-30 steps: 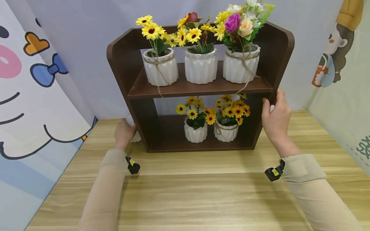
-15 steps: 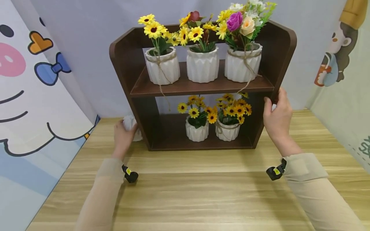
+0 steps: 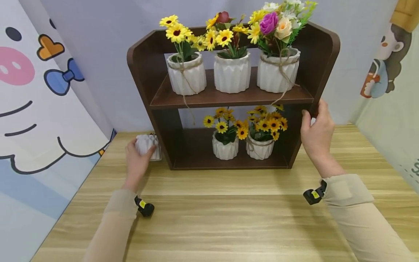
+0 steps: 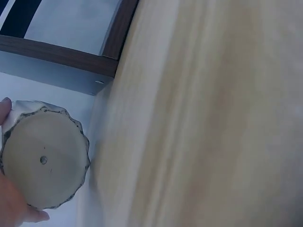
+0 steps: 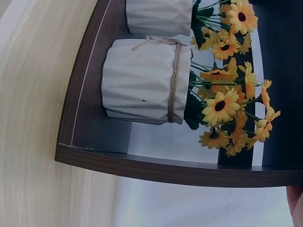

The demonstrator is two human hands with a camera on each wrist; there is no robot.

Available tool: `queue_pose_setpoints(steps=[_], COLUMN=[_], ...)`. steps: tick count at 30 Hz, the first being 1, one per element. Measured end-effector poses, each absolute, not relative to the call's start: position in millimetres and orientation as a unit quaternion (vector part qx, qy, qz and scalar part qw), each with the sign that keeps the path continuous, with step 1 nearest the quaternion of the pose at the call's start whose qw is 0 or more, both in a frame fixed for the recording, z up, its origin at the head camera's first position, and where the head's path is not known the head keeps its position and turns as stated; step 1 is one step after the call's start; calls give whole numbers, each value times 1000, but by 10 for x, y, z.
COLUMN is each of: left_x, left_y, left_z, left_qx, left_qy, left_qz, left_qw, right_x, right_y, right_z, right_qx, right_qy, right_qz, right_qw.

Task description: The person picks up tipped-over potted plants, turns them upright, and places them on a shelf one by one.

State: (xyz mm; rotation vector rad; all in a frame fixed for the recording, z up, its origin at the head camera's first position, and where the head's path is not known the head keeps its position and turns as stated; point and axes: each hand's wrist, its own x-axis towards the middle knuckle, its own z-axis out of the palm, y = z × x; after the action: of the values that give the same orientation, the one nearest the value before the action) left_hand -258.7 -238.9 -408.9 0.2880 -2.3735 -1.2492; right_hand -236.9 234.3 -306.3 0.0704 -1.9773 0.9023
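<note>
Beside the left end of the dark brown shelf (image 3: 160,138), my left hand (image 3: 136,163) grips a white fluted pot (image 3: 145,144), fingers round its far side and thumb on the near side. The left wrist view shows the pot's round base (image 4: 45,156), with a small hole in it, facing the camera; the pot is tilted. Most of its plant is hidden. My right hand (image 3: 318,133) holds the shelf's right side panel, its thumb at the front edge and its fingers behind. In the right wrist view only a bit of that hand (image 5: 296,203) shows at the corner.
Three white pots stand on the upper shelf, among them the right one (image 3: 278,69) with mixed flowers. Below stand two smaller pots with yellow flowers, a left one (image 3: 226,145) and a twine-tied one (image 3: 260,147). The wooden table (image 3: 222,211) stretches in front; cloth walls (image 3: 108,72) stand behind.
My left hand has drawn the white pot out from behind the shelf's left side, toward the front left, and more of it shows. My right hand has stayed on the shelf's side.
</note>
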Motion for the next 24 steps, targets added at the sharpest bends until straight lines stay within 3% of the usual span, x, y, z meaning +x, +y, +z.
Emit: queue_pose_setpoints(steps=[11, 24], left_x=[-2443, -2265], left_y=[-2424, -2385], left_z=[-4116, -4106], left_qx=[88, 73], left_qy=[-860, -874], left_qz=[-463, -411], left_qw=[197, 251], right_x=[-2371, -2367], right_y=[2357, 2360], right_z=[-3063, -3072], right_qx=[32, 32], right_qy=[-802, -803], right_qz=[367, 366], right_qw=[469, 468])
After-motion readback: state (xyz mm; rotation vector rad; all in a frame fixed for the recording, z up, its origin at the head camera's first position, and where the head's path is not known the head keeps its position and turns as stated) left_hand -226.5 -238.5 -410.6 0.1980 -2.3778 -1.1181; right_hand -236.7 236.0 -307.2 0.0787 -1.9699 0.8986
